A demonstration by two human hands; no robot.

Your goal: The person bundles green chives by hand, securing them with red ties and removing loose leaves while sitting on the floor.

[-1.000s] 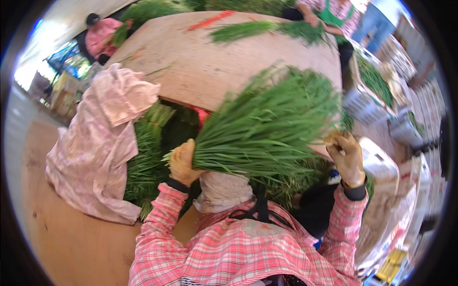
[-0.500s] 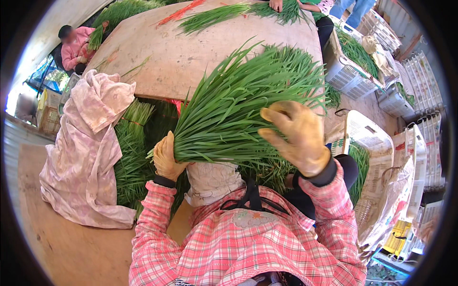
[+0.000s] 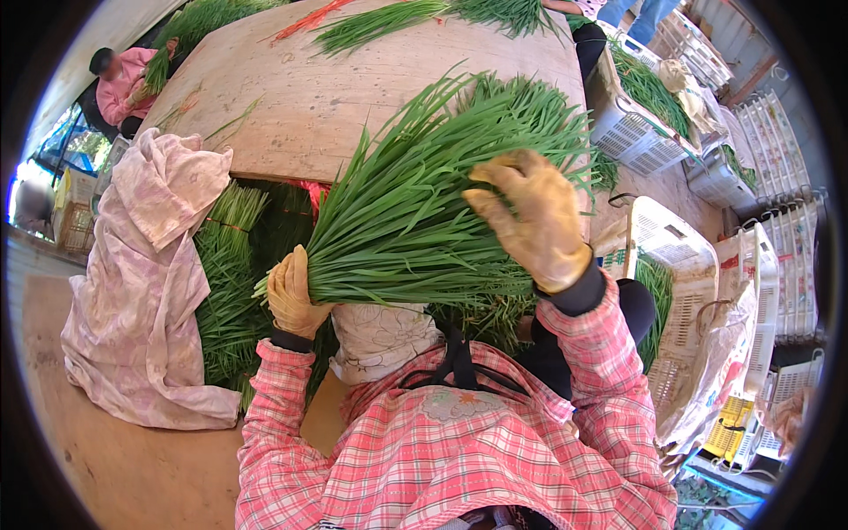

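Observation:
My left hand [image 3: 296,291], in a yellowish rubber glove, is closed round the stem end of a big bunch of garlic chives [image 3: 397,212]. Their long flat green leaves fan out up and to the right, over the edge of the wooden table. Gloved the same way, my right hand [image 3: 534,216] hovers at the right side of the leaves. Its thumb and fingers are bent and apart, with nothing seen between them. Beneath the held bunch, more chives [image 3: 481,322] lie near my lap, partly hidden. A looser heap of chives [image 3: 530,106] rests on the table behind.
The wooden table [image 3: 291,115] carries another chive bunch [image 3: 380,25] and red ties [image 3: 309,19] at its far side. On the left, a pinkish cloth [image 3: 150,291] partly covers tied chives [image 3: 230,238]. White plastic crates [image 3: 676,238] stand at right. Co-workers sit beyond the table.
My right hand has shifted slightly up and left over the leaves, its fingers still apart. The left hand keeps its hold on the chives. The whole view has shifted a little.

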